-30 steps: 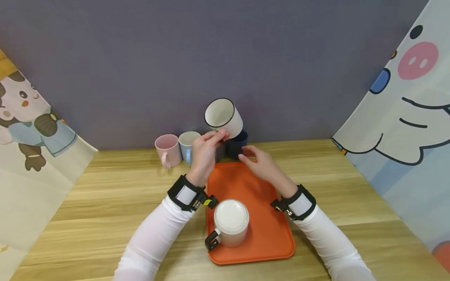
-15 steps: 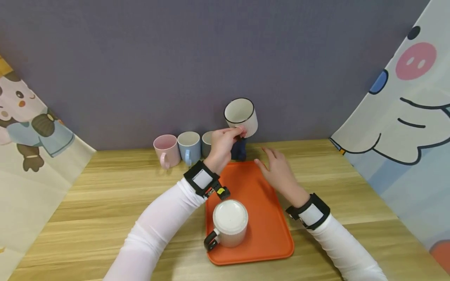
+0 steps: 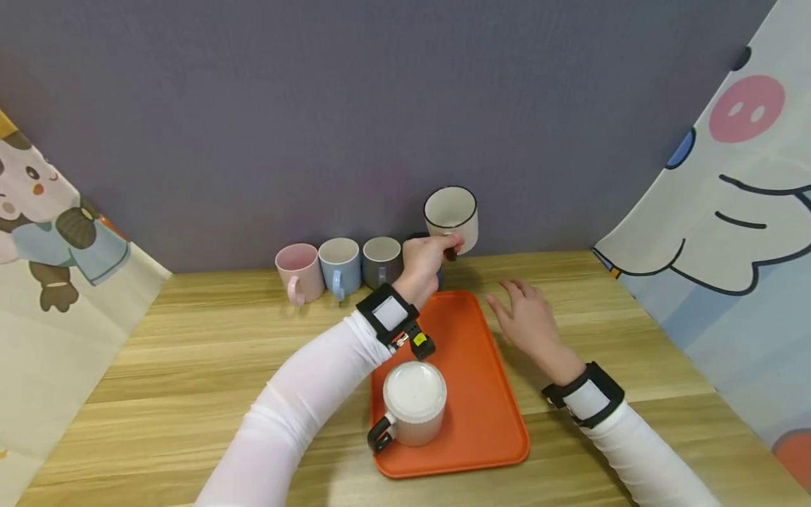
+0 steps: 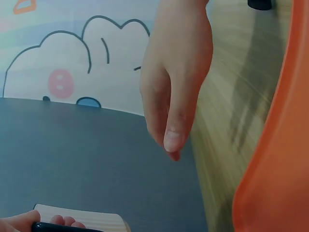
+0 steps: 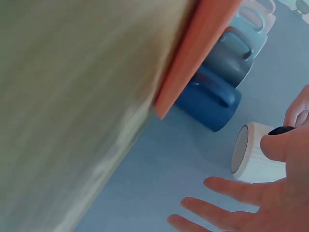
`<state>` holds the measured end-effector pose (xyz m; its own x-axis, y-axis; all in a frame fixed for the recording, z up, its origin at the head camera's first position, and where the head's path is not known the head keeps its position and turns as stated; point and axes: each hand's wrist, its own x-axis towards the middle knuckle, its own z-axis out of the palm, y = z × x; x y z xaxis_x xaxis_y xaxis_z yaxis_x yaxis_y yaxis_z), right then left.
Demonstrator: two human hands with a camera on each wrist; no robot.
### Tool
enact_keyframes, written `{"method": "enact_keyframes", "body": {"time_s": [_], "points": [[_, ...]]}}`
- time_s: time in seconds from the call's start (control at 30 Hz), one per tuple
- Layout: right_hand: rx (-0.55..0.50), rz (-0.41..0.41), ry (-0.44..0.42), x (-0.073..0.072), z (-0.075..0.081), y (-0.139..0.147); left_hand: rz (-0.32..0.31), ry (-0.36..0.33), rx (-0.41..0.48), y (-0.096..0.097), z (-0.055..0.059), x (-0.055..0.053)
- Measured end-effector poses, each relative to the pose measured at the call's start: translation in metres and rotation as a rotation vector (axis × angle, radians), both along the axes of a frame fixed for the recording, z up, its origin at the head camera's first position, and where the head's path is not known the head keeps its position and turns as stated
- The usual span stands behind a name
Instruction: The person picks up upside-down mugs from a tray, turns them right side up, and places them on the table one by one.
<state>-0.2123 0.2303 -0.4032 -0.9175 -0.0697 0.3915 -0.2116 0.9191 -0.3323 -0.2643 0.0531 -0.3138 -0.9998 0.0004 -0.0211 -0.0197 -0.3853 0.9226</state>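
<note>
A white mug point(image 3: 465, 231) with a dark rim is held in the air near the back wall, its mouth up. My left hand point(image 3: 421, 266) grips it by its black handle point(image 4: 63, 227). To the right of the tray, my right hand point(image 3: 529, 322) hovers over the table with fingers apart and nothing in them. In the right wrist view, the thumb and fingers point(image 5: 231, 191) of that hand overlap the raised mug. Behind my left hand, a dark blue mug point(image 5: 207, 99) is mostly hidden in the head view.
An orange tray point(image 3: 481, 394) bears an upside-down white mug point(image 3: 415, 401) with a black handle at its near left. Along the wall stand a pink mug point(image 3: 300, 273), a light blue mug point(image 3: 341, 266) and a dark grey mug point(image 3: 382, 262), left of the dark blue one.
My left hand has carried the white mug rightward, past the dark blue mug, and lately lowered it slightly. My right hand has drawn back to the right and nearer. The grey mug has come into view.
</note>
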Motion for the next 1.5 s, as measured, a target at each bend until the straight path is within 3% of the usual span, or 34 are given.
{"method": "enact_keyframes", "body": {"time_s": [0.47, 0.73, 1.1, 1.5], "points": [[0.014, -0.070, -0.035, 0.010, -0.003, 0.030, 0.040, -0.101, -0.123, 0.020, -0.011, -0.009], [0.030, -0.105, -0.043, 0.015, -0.002, 0.045, 0.034, -0.150, -0.068, 0.034, -0.020, -0.013], [0.035, -0.134, -0.062, 0.021, -0.001, 0.061, 0.123, -0.202, -0.058, 0.050, -0.033, -0.022], [0.039, -0.164, -0.031, 0.023, 0.000, 0.072, 0.190, -0.323, -0.201, 0.054, -0.047, -0.033]]}}
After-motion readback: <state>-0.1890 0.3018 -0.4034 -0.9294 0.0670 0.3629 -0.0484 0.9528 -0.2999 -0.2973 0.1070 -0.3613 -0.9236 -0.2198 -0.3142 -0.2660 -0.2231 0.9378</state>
